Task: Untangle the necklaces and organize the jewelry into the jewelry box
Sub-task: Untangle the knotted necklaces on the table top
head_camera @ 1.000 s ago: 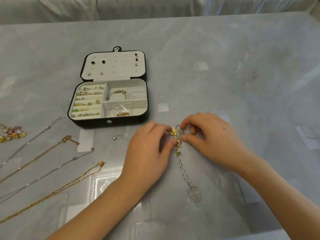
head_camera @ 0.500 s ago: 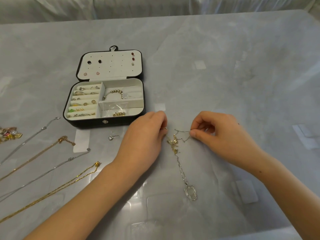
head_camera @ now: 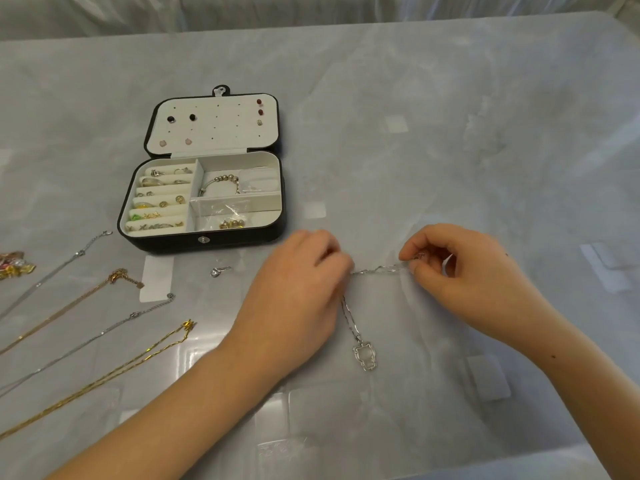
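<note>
**Friend:** What has just changed?

**Me:** Nearest me, the open outline pendant (head_camera: 363, 355) lies flat on the glossy grey marble-look table (head_camera: 433, 410). Just beyond it my hands have drawn apart. A second ago they were huddled over the knot; now a stretch of the thin silver chain necklace (head_camera: 379, 270) runs taut between them.

**Friend:** So the knot is out?

**Me:** Loosening, I'd judge, but not done. The small gold charms that showed at the tangle are out of sight now, perhaps under my left hand (head_camera: 298, 299). Its fingers are curled down over that end of the chain, with the tips hidden behind my knuckles. My right hand (head_camera: 464, 278) pinches the other end between thumb and forefinger, the other fingers tucked in.

**Friend:** And the chain itself?

**Me:** Fine, pale and a little kinked along the pulled stretch. A second length drops from my left hand down to the pendant. All of it is on my side of the black jewelry box (head_camera: 207, 242) with the cream lining, which stands open farther off, already part filled
</note>
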Motion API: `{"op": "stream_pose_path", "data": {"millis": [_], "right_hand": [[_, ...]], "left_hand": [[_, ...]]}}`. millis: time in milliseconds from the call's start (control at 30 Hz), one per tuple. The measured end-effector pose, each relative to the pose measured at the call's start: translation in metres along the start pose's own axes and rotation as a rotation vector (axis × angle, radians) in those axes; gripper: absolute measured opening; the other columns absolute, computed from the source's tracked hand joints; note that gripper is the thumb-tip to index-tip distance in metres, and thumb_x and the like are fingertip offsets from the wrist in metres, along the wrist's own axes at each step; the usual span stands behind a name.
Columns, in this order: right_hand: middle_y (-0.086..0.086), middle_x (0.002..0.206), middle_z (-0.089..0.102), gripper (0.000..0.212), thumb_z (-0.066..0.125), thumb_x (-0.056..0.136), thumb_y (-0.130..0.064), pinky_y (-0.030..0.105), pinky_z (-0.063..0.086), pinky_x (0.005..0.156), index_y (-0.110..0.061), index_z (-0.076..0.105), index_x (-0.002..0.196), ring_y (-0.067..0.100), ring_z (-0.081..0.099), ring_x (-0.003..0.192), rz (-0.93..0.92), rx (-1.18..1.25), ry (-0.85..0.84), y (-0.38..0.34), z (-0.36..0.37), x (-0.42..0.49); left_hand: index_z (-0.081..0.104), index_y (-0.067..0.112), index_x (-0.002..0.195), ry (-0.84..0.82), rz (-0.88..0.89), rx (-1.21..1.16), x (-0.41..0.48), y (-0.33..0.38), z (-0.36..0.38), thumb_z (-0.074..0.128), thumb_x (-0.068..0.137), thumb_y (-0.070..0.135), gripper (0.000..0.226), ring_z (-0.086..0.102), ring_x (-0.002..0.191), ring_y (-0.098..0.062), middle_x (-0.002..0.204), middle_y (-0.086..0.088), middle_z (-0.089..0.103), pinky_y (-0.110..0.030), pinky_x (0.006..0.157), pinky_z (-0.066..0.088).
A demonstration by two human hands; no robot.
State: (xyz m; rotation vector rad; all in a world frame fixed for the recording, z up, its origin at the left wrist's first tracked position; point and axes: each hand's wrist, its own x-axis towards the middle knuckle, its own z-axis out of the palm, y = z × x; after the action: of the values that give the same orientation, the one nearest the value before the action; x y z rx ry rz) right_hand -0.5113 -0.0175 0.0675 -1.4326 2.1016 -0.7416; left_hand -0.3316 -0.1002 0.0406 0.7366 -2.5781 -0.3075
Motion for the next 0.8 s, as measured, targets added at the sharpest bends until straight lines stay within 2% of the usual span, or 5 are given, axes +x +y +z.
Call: {"op": "stream_pose_path", "data": {"millis": [200, 467, 633, 733, 800], "right_hand": [[-0.003, 0.067, 0.055, 0.025, 0.055, 0.08, -0.002, 0.019, 0.036, 0.059, -0.025, 0.064, 0.078, 0.007, 0.048, 0.065, 0.042, -0.037, 0.045, 0.007, -0.006, -0.006], [-0.006, 0.063, 0.056, 0.026, 0.059, 0.079, -0.004, 0.018, 0.039, 0.058, -0.029, 0.063, 0.076, 0.01, 0.052, 0.067, 0.031, -0.05, -0.097, 0.006, -0.009, -0.033], [-0.016, 0.071, 0.059, 0.011, 0.065, 0.078, -0.027, 0.019, 0.041, 0.062, -0.036, 0.059, 0.075, 0.005, 0.054, 0.072, 0.023, -0.202, -0.23, 0.004, -0.004, -0.05], [-0.016, 0.068, 0.055, 0.006, 0.063, 0.079, -0.041, 0.019, 0.038, 0.057, -0.038, 0.062, 0.073, 0.005, 0.049, 0.067, -0.047, -0.34, -0.047, -0.001, 0.001, -0.05], [-0.014, 0.069, 0.054, 0.009, 0.061, 0.079, -0.039, 0.015, 0.035, 0.058, -0.035, 0.065, 0.072, 0.006, 0.047, 0.068, -0.079, -0.263, 0.049, -0.008, 0.012, -0.044]], "left_hand": [[0.069, 0.028, 0.108, -0.221, 0.085, 0.007, -0.034, -0.003, -0.002, 0.052, 0.089, 0.039, 0.028, 0.056, 0.115, -0.025, 0.122, -0.003, 0.062, -0.041, 0.095, 0.037], [0.063, 0.048, 0.112, -0.438, 0.133, -0.106, -0.044, -0.031, -0.027, 0.048, 0.088, 0.055, 0.029, 0.036, 0.136, -0.02, 0.142, 0.003, 0.046, -0.045, 0.109, 0.026], [0.067, 0.045, 0.107, -0.428, 0.172, -0.134, -0.048, -0.035, -0.039, 0.049, 0.088, 0.055, 0.028, 0.039, 0.134, -0.018, 0.137, 0.006, 0.051, -0.046, 0.108, 0.029], [0.074, 0.036, 0.093, -0.296, 0.076, -0.149, -0.045, -0.026, -0.039, 0.051, 0.086, 0.049, 0.027, 0.054, 0.11, -0.016, 0.114, 0.01, 0.062, -0.038, 0.093, 0.038], [0.073, 0.031, 0.079, -0.198, -0.082, -0.161, -0.041, -0.015, -0.033, 0.051, 0.082, 0.048, 0.028, 0.052, 0.089, -0.01, 0.092, 0.014, 0.061, -0.034, 0.079, 0.038]]}}
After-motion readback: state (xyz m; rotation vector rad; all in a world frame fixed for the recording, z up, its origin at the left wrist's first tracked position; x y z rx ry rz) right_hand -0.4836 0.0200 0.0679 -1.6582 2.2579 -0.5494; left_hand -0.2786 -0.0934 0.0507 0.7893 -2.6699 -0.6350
